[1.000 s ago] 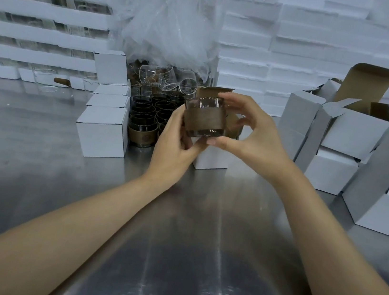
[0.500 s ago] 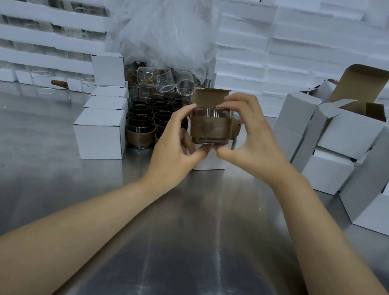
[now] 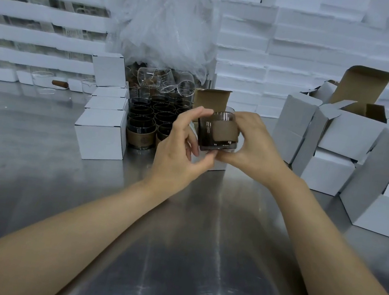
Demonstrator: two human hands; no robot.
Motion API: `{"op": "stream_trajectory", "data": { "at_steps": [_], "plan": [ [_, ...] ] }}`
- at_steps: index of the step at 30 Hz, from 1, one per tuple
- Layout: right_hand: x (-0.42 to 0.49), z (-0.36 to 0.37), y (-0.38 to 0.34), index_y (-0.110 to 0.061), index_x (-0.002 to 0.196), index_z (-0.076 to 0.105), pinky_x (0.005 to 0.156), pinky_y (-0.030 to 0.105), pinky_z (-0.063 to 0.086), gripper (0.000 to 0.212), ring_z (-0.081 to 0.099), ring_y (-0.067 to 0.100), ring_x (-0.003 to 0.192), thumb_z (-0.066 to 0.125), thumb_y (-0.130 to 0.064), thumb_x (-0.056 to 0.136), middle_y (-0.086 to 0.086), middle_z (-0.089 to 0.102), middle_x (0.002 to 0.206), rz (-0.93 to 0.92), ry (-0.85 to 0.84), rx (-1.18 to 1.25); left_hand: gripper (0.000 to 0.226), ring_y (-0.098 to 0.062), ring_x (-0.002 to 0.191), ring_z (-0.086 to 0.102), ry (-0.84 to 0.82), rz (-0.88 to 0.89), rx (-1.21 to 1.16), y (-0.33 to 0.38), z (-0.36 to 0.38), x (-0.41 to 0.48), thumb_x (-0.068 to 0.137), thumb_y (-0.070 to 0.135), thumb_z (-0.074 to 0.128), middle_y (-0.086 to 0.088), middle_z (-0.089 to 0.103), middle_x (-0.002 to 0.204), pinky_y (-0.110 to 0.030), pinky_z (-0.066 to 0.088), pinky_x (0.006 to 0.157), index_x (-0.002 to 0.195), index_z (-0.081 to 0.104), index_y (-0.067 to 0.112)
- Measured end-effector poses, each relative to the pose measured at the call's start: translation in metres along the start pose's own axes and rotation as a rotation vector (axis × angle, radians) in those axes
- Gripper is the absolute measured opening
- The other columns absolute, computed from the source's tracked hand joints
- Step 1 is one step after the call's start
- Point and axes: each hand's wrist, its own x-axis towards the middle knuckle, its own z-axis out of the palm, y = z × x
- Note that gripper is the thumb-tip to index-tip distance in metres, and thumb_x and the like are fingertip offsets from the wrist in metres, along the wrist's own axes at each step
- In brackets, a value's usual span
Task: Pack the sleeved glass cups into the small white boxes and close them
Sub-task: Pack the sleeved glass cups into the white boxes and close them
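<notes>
A glass cup with a brown sleeve (image 3: 218,133) is held up over the steel table between both hands. My left hand (image 3: 179,152) pinches its left side with thumb and forefinger. My right hand (image 3: 253,145) grips its right side and base. Directly behind the cup stands a small white box with its brown-lined lid flap up (image 3: 212,98); most of its body is hidden by the cup and hands. More sleeved cups (image 3: 140,137) are grouped to the left.
Closed small white boxes (image 3: 102,132) are stacked at the left. Open and folded white boxes (image 3: 339,142) pile up on the right. Bare glass cups (image 3: 165,80) and a plastic bag (image 3: 166,23) sit behind, with white foam trays (image 3: 302,50) along the back.
Both hands lowered the cup slightly and turned it, so the sleeve's seam now faces me. My right hand slid lower round the cup's right side.
</notes>
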Motion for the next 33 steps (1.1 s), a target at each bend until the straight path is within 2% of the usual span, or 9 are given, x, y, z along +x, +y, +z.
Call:
{"op": "stream_trajectory", "data": {
  "at_steps": [4, 10, 14, 18, 20, 23, 26, 30, 33],
  "plan": [
    [-0.001, 0.004, 0.000, -0.022, 0.120, 0.058, 0.097, 0.032, 0.039, 0.057, 0.042, 0.009, 0.111, 0.079, -0.036, 0.068, -0.009, 0.057, 0.117, 0.003, -0.028, 0.034, 0.084, -0.009, 0.061, 0.050, -0.031, 0.044, 0.045, -0.002, 0.001, -0.001, 0.070, 0.011, 0.071, 0.024, 0.045, 0.134, -0.013, 0.040, 0.059, 0.139, 0.028, 0.033],
    [-0.001, 0.002, -0.003, -0.018, 0.122, 0.058, 0.092, 0.027, 0.038, 0.061, 0.039, 0.005, 0.105, 0.076, -0.038, 0.068, -0.013, 0.053, 0.111, 0.009, -0.003, 0.019, 0.078, -0.011, 0.061, 0.051, 0.000, -0.001, 0.015, -0.001, 0.000, 0.001, 0.074, 0.014, 0.069, 0.011, 0.043, 0.137, -0.014, 0.041, 0.057, 0.141, 0.031, 0.026],
    [-0.003, 0.000, -0.006, -0.031, 0.117, 0.053, 0.084, 0.013, 0.037, 0.065, 0.042, 0.000, 0.101, 0.067, -0.061, 0.060, -0.021, 0.050, 0.104, 0.045, 0.058, 0.061, 0.073, -0.012, 0.067, 0.053, 0.000, -0.066, -0.021, -0.001, -0.001, 0.003, 0.080, 0.018, 0.062, -0.001, 0.036, 0.138, -0.014, 0.041, 0.055, 0.144, 0.027, 0.023],
    [-0.006, -0.002, -0.013, -0.044, 0.111, 0.041, 0.087, 0.016, 0.043, 0.057, 0.050, -0.002, 0.103, 0.076, -0.048, 0.067, -0.022, 0.055, 0.110, 0.024, 0.132, 0.176, 0.070, -0.028, 0.089, 0.060, -0.009, -0.163, -0.104, -0.002, -0.004, 0.005, 0.084, 0.022, 0.057, 0.009, 0.039, 0.135, -0.024, 0.050, 0.066, 0.143, 0.021, 0.034],
    [-0.005, -0.002, -0.018, -0.040, 0.116, 0.042, 0.091, 0.022, 0.045, 0.059, 0.053, 0.002, 0.106, 0.078, -0.033, 0.071, -0.018, 0.057, 0.113, -0.073, 0.154, 0.178, 0.071, -0.015, 0.098, 0.060, -0.028, -0.232, -0.123, -0.003, -0.003, 0.004, 0.083, 0.027, 0.056, 0.019, 0.042, 0.135, -0.027, 0.050, 0.081, 0.144, 0.021, 0.035],
    [-0.004, -0.002, -0.022, -0.030, 0.122, 0.047, 0.093, 0.026, 0.046, 0.058, 0.055, 0.008, 0.109, 0.076, -0.024, 0.071, -0.013, 0.058, 0.116, -0.159, 0.139, 0.178, 0.076, 0.009, 0.095, 0.052, -0.040, -0.273, -0.102, -0.005, 0.000, 0.002, 0.080, 0.030, 0.055, 0.040, 0.043, 0.126, -0.022, 0.049, 0.082, 0.148, 0.022, 0.029],
    [-0.004, -0.004, -0.021, -0.020, 0.122, 0.052, 0.094, 0.028, 0.046, 0.058, 0.053, 0.010, 0.113, 0.079, -0.017, 0.071, -0.007, 0.056, 0.120, -0.174, 0.139, 0.175, 0.076, -0.004, 0.095, 0.058, -0.024, -0.279, -0.134, -0.005, 0.000, 0.003, 0.078, 0.028, 0.056, 0.034, 0.045, 0.128, -0.025, 0.049, 0.070, 0.147, 0.025, 0.025],
    [-0.003, -0.007, -0.020, -0.011, 0.120, 0.056, 0.092, 0.023, 0.046, 0.057, 0.049, 0.004, 0.114, 0.082, -0.010, 0.069, 0.003, 0.049, 0.122, -0.214, 0.160, 0.172, 0.073, -0.007, 0.084, 0.058, -0.010, -0.270, -0.130, -0.006, 0.001, 0.003, 0.078, 0.021, 0.060, 0.035, 0.045, 0.126, -0.013, 0.041, 0.063, 0.144, 0.028, 0.028],
    [-0.004, -0.007, -0.022, -0.013, 0.123, 0.057, 0.086, 0.022, 0.050, 0.059, 0.055, 0.006, 0.107, 0.082, -0.008, 0.070, 0.002, 0.050, 0.119, -0.134, 0.157, 0.260, 0.073, -0.005, 0.091, 0.058, -0.003, -0.282, -0.123, -0.005, 0.000, 0.004, 0.080, 0.013, 0.061, 0.013, 0.045, 0.131, -0.013, 0.043, 0.066, 0.146, 0.029, 0.021]
  ]
}}
